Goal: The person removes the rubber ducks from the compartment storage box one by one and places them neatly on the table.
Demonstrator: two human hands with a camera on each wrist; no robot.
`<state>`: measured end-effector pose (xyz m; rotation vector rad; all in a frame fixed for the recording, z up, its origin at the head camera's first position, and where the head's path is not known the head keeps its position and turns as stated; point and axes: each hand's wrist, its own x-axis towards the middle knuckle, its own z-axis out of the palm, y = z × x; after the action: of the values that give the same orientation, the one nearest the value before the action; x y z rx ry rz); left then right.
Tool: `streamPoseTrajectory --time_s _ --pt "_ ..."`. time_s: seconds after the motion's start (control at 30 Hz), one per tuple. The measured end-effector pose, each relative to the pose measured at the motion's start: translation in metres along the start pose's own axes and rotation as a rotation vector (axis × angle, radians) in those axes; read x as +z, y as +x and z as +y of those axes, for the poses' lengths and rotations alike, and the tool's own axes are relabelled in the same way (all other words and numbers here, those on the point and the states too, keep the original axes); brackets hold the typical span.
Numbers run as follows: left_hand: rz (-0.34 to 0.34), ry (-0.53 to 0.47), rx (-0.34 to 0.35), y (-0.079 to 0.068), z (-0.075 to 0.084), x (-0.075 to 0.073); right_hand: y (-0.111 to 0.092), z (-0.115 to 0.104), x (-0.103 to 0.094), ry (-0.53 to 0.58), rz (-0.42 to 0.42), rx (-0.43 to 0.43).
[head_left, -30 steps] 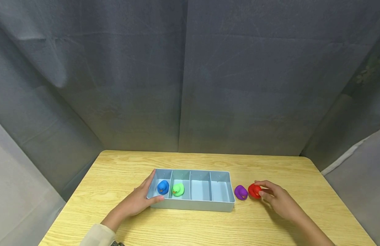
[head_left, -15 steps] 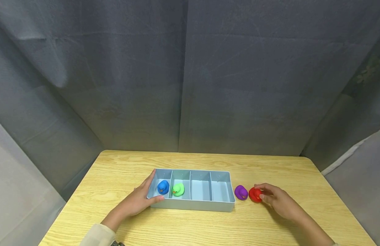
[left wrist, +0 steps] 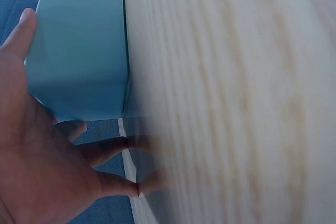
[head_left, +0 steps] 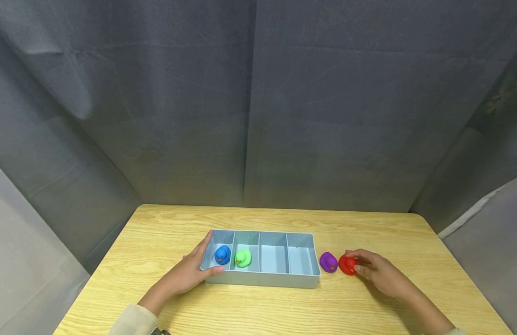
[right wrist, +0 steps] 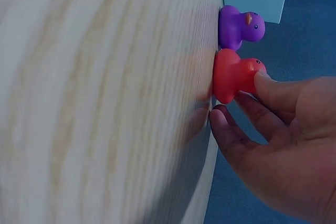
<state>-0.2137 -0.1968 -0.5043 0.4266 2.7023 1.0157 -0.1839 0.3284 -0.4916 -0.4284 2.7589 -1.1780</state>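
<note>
A pale blue divided box (head_left: 262,279) with compartments in a row lies on the table. A blue rubber duck (head_left: 222,254) sits in its leftmost compartment and a green rubber duck (head_left: 243,257) in the one beside it. My left hand (head_left: 189,274) holds the box's left end, thumb on the front rim and index finger at the back corner; its lower fingers reach the tabletop in the left wrist view. My right hand (right wrist: 294,135) pinches a red rubber duck (right wrist: 231,74), thumb against its head. The duck sits at table level, right beside a purple rubber duck (right wrist: 239,27).
The wooden table (head_left: 258,316) carries the box and ducks. Grey curtains (head_left: 258,116) hang behind it and along both sides. The purple duck stands just off the box's right end.
The red duck has turned in my right hand's fingers and shifted very slightly toward me. My left hand, the box and the other ducks stay as they were.
</note>
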Motion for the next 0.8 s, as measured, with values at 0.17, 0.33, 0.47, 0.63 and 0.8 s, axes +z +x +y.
streamPoseTrajectory --time_s 0.17,0.33,0.47,0.63,0.8 --pt "-0.003 -0.003 -0.004 0.0004 -0.0002 0.0002 0.0003 0.0008 -0.0004 -0.002 -0.01 0.014" --pt "-0.002 -0.004 -0.004 0.0006 -0.0006 0.0004 0.0008 0.001 -0.0017 0.015 -0.023 0.02" --pt "0.002 -0.002 -0.002 0.0007 -0.0011 0.0008 0.0011 0.0005 -0.0039 0.026 -0.029 0.015" --pt "0.004 0.002 0.0 0.0008 -0.0018 0.0012 0.002 -0.0026 -0.0067 0.018 -0.007 -0.028" --pt "0.007 0.005 0.003 0.001 -0.0021 0.0013 0.0027 -0.0083 -0.0084 0.011 0.009 -0.047"
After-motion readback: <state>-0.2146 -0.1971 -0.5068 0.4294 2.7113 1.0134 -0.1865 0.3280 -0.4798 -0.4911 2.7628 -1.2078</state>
